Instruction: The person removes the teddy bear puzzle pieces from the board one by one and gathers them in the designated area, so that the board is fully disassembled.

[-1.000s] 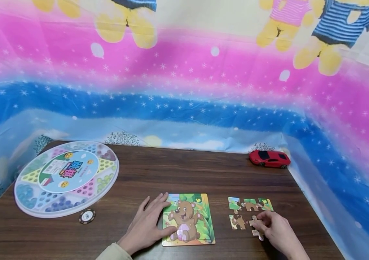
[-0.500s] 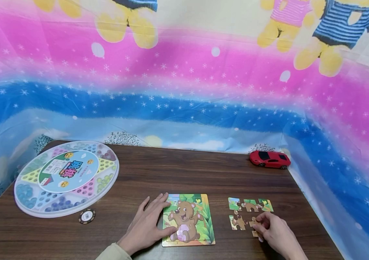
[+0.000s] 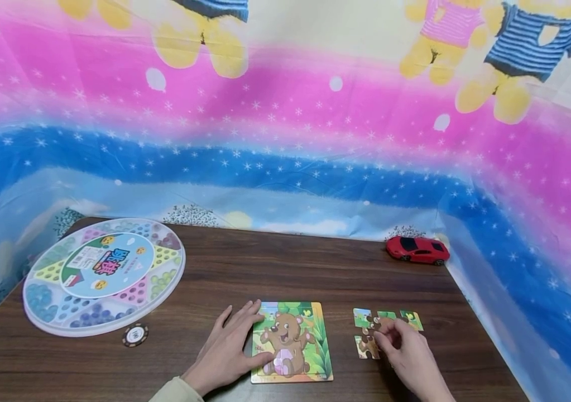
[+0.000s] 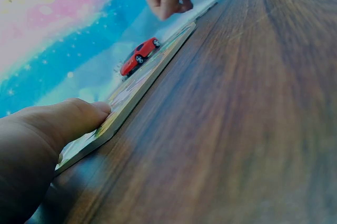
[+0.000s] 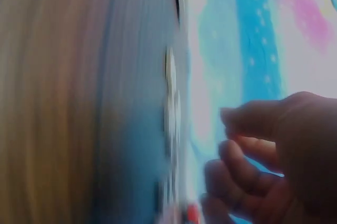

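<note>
- Left hand (image 3: 230, 346): fingers spread at the left edge of the bear puzzle (image 3: 286, 335), flat on the table (image 3: 275, 265).
- Right hand (image 3: 413, 354): fingertips close together at the loose pieces (image 3: 365, 348); holding one, I cannot tell.
- Apparent step: arranging pieces; next calls for careful alignment.

We log a pale beige sleeve (image 3: 177, 389) on the near-left of the puzzle board (image 3: 326, 341), plain cloth, its cuff ending at the wrist. Directly left of the board, we tag the left hand (image 3: 231, 347): bare, slim tapering fingers. Right of the board, we tag the right hand (image 3: 409, 352), also bare, forearm uncovered as far as we see.
</note>
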{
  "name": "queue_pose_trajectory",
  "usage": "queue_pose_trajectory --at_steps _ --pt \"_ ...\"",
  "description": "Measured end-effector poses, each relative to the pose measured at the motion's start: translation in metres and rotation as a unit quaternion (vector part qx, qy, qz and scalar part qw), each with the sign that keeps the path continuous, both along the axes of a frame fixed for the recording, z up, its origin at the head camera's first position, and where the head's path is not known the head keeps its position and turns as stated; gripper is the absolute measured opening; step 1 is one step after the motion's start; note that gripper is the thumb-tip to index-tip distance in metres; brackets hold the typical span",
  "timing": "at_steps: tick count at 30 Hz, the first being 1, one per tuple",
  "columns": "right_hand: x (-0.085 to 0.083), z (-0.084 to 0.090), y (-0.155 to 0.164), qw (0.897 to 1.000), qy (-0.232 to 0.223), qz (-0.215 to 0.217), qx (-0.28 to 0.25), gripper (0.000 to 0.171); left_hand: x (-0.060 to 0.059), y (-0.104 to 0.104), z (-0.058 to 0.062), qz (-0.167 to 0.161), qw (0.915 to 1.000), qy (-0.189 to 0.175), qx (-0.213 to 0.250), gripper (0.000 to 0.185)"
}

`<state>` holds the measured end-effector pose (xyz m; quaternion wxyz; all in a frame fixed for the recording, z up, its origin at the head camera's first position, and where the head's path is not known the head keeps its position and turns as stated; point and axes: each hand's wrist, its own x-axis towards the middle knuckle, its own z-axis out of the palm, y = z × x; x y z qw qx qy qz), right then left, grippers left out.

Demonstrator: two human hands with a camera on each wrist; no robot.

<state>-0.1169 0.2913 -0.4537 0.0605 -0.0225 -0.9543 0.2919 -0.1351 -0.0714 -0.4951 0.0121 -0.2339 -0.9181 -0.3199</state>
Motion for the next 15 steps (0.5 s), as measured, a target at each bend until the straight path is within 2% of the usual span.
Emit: queue_pose_trajectory --at_steps 2,5,12,15 --pt "-0.001 -0.001 -0.011 1.000 0.026 0.015 -0.007 0.011 0.000 0.000 0.000 -0.001 1.0000 0.000 0.003 0.077" --pt "-0.004 -0.002 -0.026 0.998 0.043 0.042 -0.024 0.012 0.000 0.000 -0.001 -0.001 1.0000 0.002 0.005 0.077" --pt "-0.010 -0.002 -0.058 0.993 0.016 0.119 0.004 0.007 0.000 0.000 -0.001 -0.002 1.0000 0.005 0.004 0.078" --pt "-0.012 -0.002 -0.070 0.987 0.003 0.161 0.021 0.013 0.000 -0.001 -0.001 -0.003 1.0000 0.005 0.006 0.079"
